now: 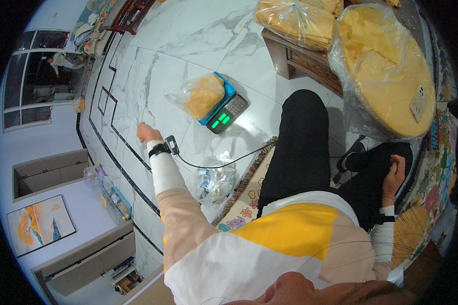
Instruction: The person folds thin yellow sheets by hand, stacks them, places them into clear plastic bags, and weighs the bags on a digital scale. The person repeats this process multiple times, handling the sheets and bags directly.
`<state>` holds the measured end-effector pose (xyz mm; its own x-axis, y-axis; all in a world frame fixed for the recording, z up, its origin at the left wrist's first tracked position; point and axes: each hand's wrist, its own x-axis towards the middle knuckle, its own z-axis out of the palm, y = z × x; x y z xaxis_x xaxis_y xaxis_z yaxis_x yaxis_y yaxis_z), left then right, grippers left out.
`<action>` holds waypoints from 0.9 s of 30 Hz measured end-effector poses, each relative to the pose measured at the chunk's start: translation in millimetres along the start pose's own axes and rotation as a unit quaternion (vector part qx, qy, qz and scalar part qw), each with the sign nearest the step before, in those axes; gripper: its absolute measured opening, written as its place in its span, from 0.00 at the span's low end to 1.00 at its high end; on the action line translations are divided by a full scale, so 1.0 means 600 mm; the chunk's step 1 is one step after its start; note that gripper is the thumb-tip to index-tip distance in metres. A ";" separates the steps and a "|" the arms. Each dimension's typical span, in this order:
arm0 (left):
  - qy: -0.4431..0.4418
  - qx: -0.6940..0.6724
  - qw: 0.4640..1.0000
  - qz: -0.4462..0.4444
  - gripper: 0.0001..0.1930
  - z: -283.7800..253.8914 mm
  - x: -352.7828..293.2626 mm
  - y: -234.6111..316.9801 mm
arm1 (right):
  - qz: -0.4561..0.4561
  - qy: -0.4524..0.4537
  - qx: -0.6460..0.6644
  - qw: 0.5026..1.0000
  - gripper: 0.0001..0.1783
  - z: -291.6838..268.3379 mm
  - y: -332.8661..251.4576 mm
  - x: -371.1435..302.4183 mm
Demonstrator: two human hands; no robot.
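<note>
My left hand (148, 133) is stretched out over the tiled floor at the left, its fingers curled in and nothing seen in them. To its right a digital scale (228, 113) with a blue pan and lit green digits stands on the floor. A clear plastic bag of yellow material (204, 96) lies on that pan, apart from my hand. My right hand (393, 175) rests by my right thigh, fingers loosely extended and holding nothing visible. Both wrists wear black straps; a small device (172, 145) with a cable sits at the left one.
A large clear bag (387, 76) of round yellow material stands at the right. More bagged yellow material (300, 20) lies on a wooden bench (310, 63). A crumpled clear bag (216, 178) is near my left knee. The cable (213, 166) runs across the floor towards my legs.
</note>
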<state>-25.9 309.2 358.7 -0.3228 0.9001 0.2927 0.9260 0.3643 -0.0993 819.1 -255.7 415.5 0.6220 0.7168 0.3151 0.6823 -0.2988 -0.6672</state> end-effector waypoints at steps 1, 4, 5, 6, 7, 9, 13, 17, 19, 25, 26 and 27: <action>0.023 0.021 0.999 0.008 0.22 0.000 -0.018 -0.022 | -0.016 -0.003 0.009 1.000 0.09 -0.004 0.006 0.002; -0.048 0.073 0.994 -0.059 0.13 0.009 -0.046 -0.068 | -0.041 -0.024 -0.015 0.999 0.09 -0.015 0.023 0.007; -0.051 0.052 0.993 -0.095 0.10 0.014 -0.056 -0.077 | -0.059 -0.022 -0.021 0.998 0.09 -0.018 0.027 0.008; -0.054 0.032 0.989 -0.131 0.08 0.021 -0.060 -0.080 | -0.046 -0.029 -0.024 0.998 0.09 -0.019 0.031 0.009; -0.056 0.010 0.984 -0.166 0.07 0.026 -0.061 -0.081 | -0.047 -0.025 -0.017 0.998 0.08 -0.021 0.034 0.008; -0.169 0.220 0.958 -0.066 0.08 0.033 -0.056 -0.075 | -0.046 -0.020 -0.009 0.999 0.09 -0.021 0.037 0.007; -0.284 0.457 0.838 0.087 0.07 0.032 -0.040 -0.040 | -0.041 -0.017 -0.010 0.999 0.10 -0.019 0.039 0.003; -0.005 0.080 0.997 0.016 0.07 0.025 -0.063 0.029 | -0.053 -0.012 0.004 0.999 0.11 -0.017 0.040 0.000; 0.077 -0.425 0.881 -0.193 0.12 0.020 -0.056 0.096 | -0.042 -0.013 -0.013 0.999 0.10 -0.017 0.042 -0.001; 0.105 -0.611 0.769 -0.155 0.14 -0.048 -0.075 0.255 | -0.045 -0.015 -0.025 0.999 0.10 -0.016 0.045 -0.003; 0.098 -0.600 0.785 -0.119 0.13 -0.060 -0.081 0.274 | -0.042 -0.012 -0.029 0.999 0.10 -0.016 0.045 -0.004; 0.092 -0.588 0.799 -0.082 0.13 -0.071 -0.085 0.290 | -0.040 -0.018 -0.041 0.998 0.10 -0.016 0.045 -0.004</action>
<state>160.1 316.3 366.8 -0.5254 0.7728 0.3559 0.4526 -0.1005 0.8861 839.9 -271.5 402.9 0.5509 0.7625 0.3393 0.7592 -0.2891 -0.5831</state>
